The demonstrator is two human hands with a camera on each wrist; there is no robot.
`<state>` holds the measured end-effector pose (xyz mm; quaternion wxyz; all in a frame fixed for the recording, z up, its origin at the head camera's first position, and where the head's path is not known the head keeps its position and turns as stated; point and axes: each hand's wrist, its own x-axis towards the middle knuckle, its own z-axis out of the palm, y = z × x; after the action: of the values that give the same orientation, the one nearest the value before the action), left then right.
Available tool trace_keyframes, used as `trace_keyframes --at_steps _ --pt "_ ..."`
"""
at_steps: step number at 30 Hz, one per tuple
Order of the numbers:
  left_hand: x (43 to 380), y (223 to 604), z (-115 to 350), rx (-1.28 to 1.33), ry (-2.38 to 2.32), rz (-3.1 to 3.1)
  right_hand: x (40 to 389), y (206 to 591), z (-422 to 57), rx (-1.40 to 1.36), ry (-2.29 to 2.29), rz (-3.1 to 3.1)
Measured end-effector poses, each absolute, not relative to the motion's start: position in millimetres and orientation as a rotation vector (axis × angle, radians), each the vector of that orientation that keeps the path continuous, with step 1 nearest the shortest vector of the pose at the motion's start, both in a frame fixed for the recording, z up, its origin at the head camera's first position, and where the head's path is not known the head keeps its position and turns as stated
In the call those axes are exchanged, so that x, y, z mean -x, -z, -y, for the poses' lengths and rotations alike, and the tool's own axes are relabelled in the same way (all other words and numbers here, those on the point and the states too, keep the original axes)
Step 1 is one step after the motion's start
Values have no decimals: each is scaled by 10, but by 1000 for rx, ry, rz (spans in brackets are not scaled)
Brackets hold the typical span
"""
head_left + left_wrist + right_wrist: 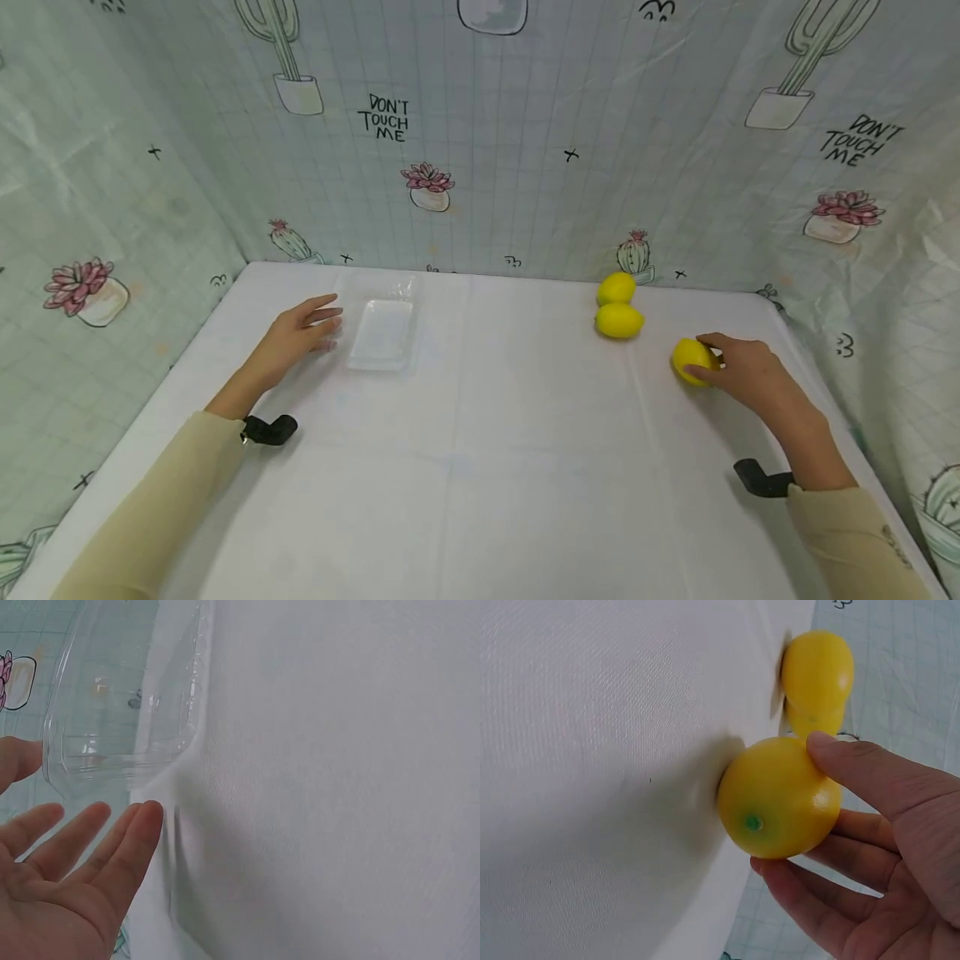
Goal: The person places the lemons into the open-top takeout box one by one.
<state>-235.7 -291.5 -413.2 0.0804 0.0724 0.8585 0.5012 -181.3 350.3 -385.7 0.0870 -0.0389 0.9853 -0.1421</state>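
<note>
On the right side of the table, my right hand (753, 375) grips a yellow lemon (690, 361) between thumb and fingers. In the right wrist view the lemon (776, 802) shows a green stem spot, with the thumb on one side and fingertips on the other. Two more lemons, a nearer one (619, 321) and a farther one (616, 288), lie close together beyond it. Over at the left, my left hand (294, 335) has its fingers extended beside a clear plastic container (381, 333). In the left wrist view its fingertips are close to the wall of the container (124, 761).
A white cloth covers the table (510, 467). Behind it and along both sides hangs a cactus-printed curtain (495, 192). Each wrist wears a black strap mount, one at the left (272, 430) and one at the right (761, 479).
</note>
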Motion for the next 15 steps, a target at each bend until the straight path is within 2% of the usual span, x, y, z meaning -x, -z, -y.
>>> trace_keyframes --at_steps 15 --pt "2452 4209 2898 -26 -1730 -2300 1906 3845 -3615 219 430 -2852"
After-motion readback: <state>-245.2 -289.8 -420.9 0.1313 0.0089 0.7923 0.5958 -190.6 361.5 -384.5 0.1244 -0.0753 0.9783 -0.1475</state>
